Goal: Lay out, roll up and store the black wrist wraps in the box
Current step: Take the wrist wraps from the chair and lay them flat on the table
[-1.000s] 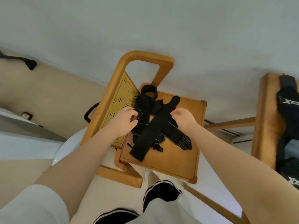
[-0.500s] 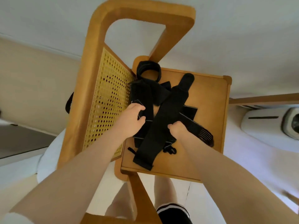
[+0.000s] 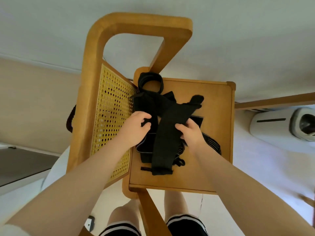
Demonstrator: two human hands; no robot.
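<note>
A heap of black wrist wraps [image 3: 150, 106] lies on the wooden seat [image 3: 216, 130] of a chair. One long black wrap [image 3: 166, 137] runs diagonally across the heap, its lower end near the seat's front. My right hand [image 3: 190, 132] pinches the right edge of this long wrap at its middle. My left hand [image 3: 138, 126] grips the black fabric on the heap's left side, by the chair back. A rolled black loop [image 3: 150, 80] sits at the far corner of the seat. No box is in view.
The chair's cane back panel [image 3: 110, 120] stands left of the seat, with a curved wooden frame [image 3: 141, 21] above. A white appliance [image 3: 279, 126] rests on the floor at right. My legs and striped socks [image 3: 185, 223] show below the seat.
The camera has come closer over the chair. My right hand moved from the lower middle of the long wrap up to its right edge. My left hand stays on the left of the heap.
</note>
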